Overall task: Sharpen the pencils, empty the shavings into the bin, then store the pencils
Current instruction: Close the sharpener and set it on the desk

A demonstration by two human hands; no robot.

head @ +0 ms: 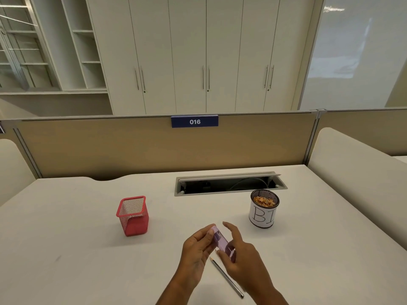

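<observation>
Red cup (132,216): stands on the worktop (77,227), left of the hands and well apart from them, mouth up; I see no pencil in it.
Left grip (198,245): fingers curled round the far end of the sharpener, held above the worktop.
Sharpener (219,239): purple, clamped between both hands, its long axis running from far-left to near-right.
Pencil (223,272): lies flat just below the sharpener. Its point is aimed far-left at the sharpener and its blunt end runs near-right beside the right wrist.
Right grip (240,254): thumb and fingers pinch the sharpener's near end, forefinger lifted straight.
Bin (263,216): a paper-wrapped cup to the right of the hands and farther off, heaped with shavings.
Hatch (229,184): open cable slot behind the bin, out of the way.
Coming move: as I judge it, emptying means carrying the sharpener right and away to the bin. The right hand is nearer and nothing stands between. Taking up the pencil would first need one hand freed.
</observation>
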